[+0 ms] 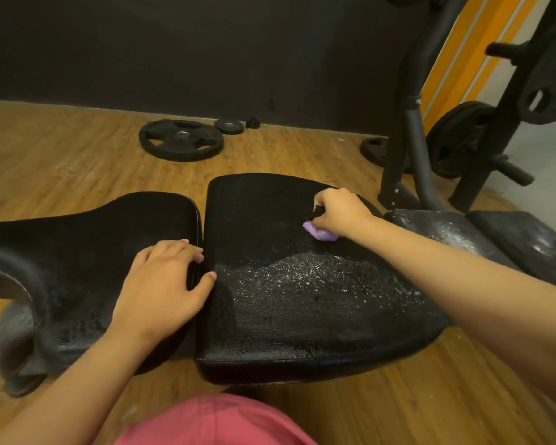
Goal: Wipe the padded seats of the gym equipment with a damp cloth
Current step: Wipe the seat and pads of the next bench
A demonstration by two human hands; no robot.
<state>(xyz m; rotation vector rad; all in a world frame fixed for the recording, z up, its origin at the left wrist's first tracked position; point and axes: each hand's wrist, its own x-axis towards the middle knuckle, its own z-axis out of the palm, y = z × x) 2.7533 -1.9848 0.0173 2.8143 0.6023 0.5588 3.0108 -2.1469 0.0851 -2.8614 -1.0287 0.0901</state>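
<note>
Black padded seat, wood floor, dark wall

Everything is being seen through one wide-angle camera worn on the head, which is being pointed forward and steeply down. The right seat pad and left seat pad are being framed close below it, while the wooden floor and dark wall are being caught farther off above.
</note>
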